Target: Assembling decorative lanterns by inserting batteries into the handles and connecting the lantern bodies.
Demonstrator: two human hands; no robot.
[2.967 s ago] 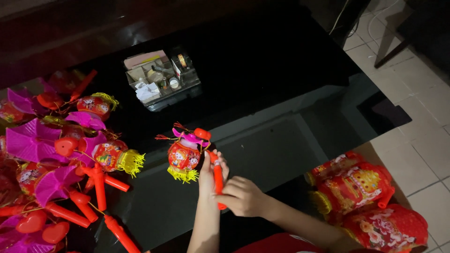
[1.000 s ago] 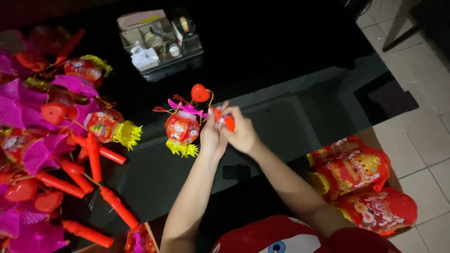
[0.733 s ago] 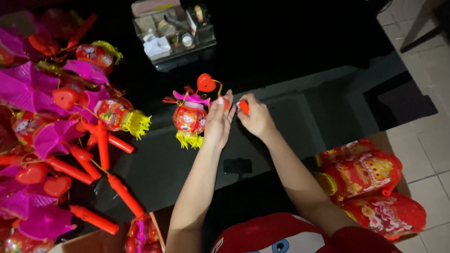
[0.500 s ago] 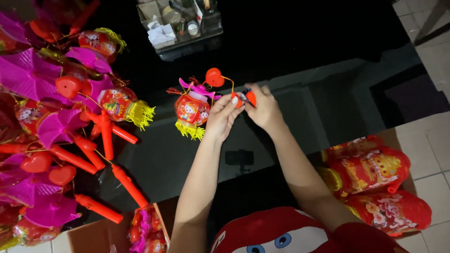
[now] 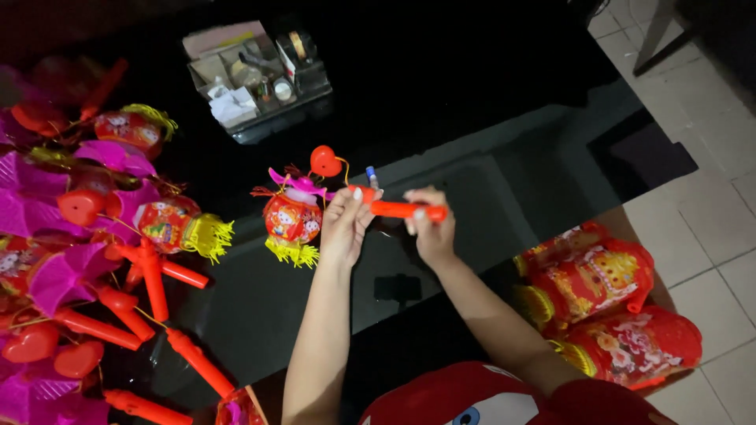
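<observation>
While both hands meet above dark glass table, left hand pinches one end of orange lantern handle, right hand clamped on other end. Small red lantern hangs at left hand's nine o'clock. Finished lanterns pile farther toward nine; clear organizer box at eleven.

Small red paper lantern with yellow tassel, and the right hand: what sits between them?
In the head view, the left hand lies between the lantern and right hand.

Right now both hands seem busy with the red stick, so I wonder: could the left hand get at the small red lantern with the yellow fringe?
Probably yes: the left hand sits right beside the lantern, nothing between them, though its fingers pinch the red stick.
</observation>
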